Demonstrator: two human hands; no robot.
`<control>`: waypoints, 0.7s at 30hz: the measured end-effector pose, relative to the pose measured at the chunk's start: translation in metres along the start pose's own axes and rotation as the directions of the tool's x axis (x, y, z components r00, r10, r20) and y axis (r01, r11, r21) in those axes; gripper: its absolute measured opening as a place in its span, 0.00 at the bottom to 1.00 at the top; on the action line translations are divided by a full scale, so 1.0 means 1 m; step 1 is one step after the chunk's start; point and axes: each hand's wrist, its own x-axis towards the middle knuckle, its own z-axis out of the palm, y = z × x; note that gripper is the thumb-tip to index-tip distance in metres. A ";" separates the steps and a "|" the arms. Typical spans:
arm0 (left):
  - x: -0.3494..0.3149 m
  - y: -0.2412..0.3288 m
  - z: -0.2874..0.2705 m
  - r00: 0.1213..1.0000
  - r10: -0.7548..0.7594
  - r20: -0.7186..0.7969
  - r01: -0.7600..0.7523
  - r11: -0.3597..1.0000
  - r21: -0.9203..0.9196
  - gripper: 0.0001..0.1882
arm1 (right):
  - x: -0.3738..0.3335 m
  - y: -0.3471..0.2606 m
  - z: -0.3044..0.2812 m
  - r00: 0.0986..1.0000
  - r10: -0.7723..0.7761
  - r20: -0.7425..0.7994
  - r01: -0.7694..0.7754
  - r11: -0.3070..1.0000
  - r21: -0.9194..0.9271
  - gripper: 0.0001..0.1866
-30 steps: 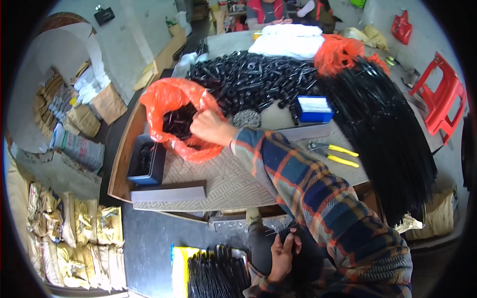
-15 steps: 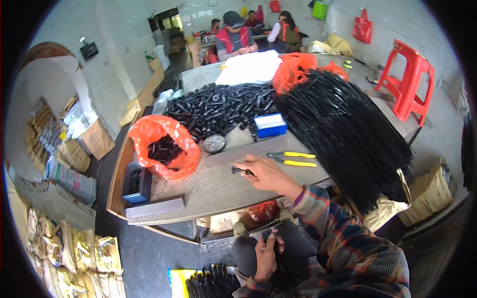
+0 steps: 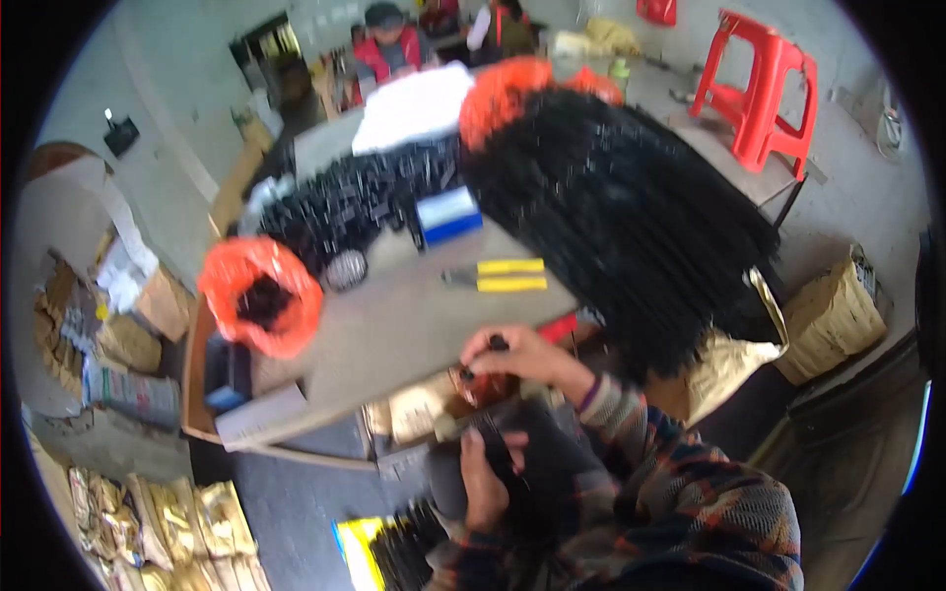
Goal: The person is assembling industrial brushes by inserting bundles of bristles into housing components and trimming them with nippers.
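Worktable | right hand now drawn back from pliers, pinching black part | left hand curled round dark strips

A: Left edge of the bench?
B: 1 bag, parts inside; 1 bin before it, near left corner.
A: Middle?
B: Pliers, right of 1 dish; 1 box behind them; a heap behind the dish.
A: Right side?
B: Rods, overhanging the near edge; 1 stool behind, to their right.
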 end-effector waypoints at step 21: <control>-0.013 0.019 0.022 0.999 0.000 0.054 -0.001 1.000 0.011 0.13 | -0.006 -0.004 0.006 0.929 0.280 0.241 -0.285 0.958 -0.016 0.09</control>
